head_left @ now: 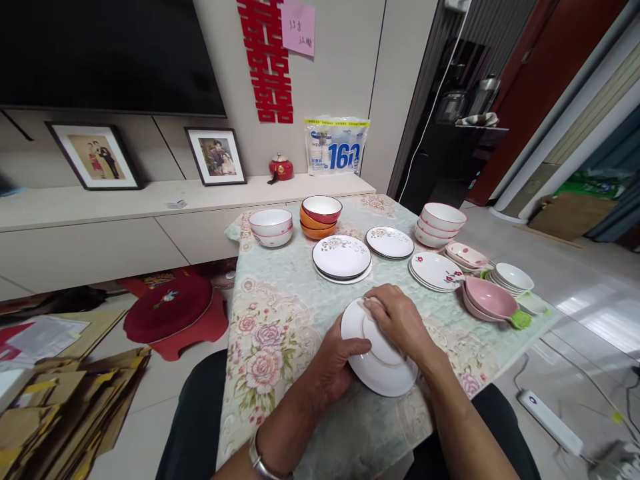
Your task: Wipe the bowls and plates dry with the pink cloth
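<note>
A white plate [383, 373] is tilted over the near part of the table, its underside with the raised foot ring turned towards me. My left hand [334, 363] grips its left rim, thumb lying across the underside and fingers behind. On the upper right of the plate, my right hand [400, 321] is closed, its bent fingers pressed against the underside near the rim; whether something small is under the fingertips is hidden. Just beyond lie a stack of flower-patterned plates [343, 257], a second such stack [390, 241] and plates with red flowers [435, 270].
Stacked white bowls [271, 223], orange and red bowls [320, 217] and pink-rimmed bowls [441, 223] stand farther back on the flowered tablecloth [270, 327]. Pink dishes [490, 300] and small white bowls [513, 277] sit at right. A red stool [173, 310] and flattened cardboard [85, 407] are at left.
</note>
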Demonstrator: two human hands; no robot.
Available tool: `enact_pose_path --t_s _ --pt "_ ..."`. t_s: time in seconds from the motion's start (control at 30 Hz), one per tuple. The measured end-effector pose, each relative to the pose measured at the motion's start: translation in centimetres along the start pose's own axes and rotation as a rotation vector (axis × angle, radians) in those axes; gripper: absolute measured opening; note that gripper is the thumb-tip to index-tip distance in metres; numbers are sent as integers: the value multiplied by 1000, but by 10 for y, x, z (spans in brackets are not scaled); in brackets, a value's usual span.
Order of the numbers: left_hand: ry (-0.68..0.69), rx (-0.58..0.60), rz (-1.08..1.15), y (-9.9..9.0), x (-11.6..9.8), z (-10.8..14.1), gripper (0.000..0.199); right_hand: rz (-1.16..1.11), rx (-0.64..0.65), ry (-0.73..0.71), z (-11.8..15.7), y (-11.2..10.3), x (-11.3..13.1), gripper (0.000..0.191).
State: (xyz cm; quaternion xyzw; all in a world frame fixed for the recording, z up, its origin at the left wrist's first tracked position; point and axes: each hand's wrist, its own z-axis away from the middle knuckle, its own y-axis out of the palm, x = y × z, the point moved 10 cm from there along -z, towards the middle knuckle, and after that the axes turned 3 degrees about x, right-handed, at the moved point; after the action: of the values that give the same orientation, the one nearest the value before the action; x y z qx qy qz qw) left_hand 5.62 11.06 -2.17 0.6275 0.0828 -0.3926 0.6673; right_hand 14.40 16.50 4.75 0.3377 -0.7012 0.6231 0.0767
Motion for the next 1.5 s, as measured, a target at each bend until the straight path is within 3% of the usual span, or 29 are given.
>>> enact_pose_path --t_s 0.1,0.17,0.3,0.4,0.5,0.63,0.77,0.87,0.97,1.1,1.17,1.23,1.33,1.5 --pt "-9 -24 -31 -2 1 0 62 -49 102 -241 5 10 43 17" --pt "-3 -57 -44 -4 1 1 57 -67 146 -292 6 15 50 17" --pt "22 -133 -6 -11 -1 1 61 8 79 -33 -3 13 0 19" --pt "69 -100 49 -8 -4 0 73 91 26 139 -5 7 -39 23" --pt "83 -87 77 -6 -5 -1 84 128 -12 175 -4 3 -47 24" --pt "51 -81 66 -6 -2 -1 82 115 -44 -2 -4 4 -8 19" --pt "39 -47 37 -4 0 -1 70 1 33 -258 3 11 43 17" --pt "42 -23 23 -2 1 -2 61 -79 118 -371 9 13 60 18" --pt "4 2 13 0 5 -1 59 -101 109 -316 5 8 44 17" --pt "-24 72 39 7 5 1 69 -35 25 -32 -3 1 -6 19" --pt "-17 40 49 3 4 0 72 21 15 82 -3 2 -24 22" --pt "-5 -25 51 -5 3 -1 72 75 4 117 -2 2 -26 23" --pt "5 -80 30 -10 3 -1 71 88 0 17 0 2 -2 19" --pt "13 -18 -27 0 2 0 57 -16 147 -296 8 13 55 17"
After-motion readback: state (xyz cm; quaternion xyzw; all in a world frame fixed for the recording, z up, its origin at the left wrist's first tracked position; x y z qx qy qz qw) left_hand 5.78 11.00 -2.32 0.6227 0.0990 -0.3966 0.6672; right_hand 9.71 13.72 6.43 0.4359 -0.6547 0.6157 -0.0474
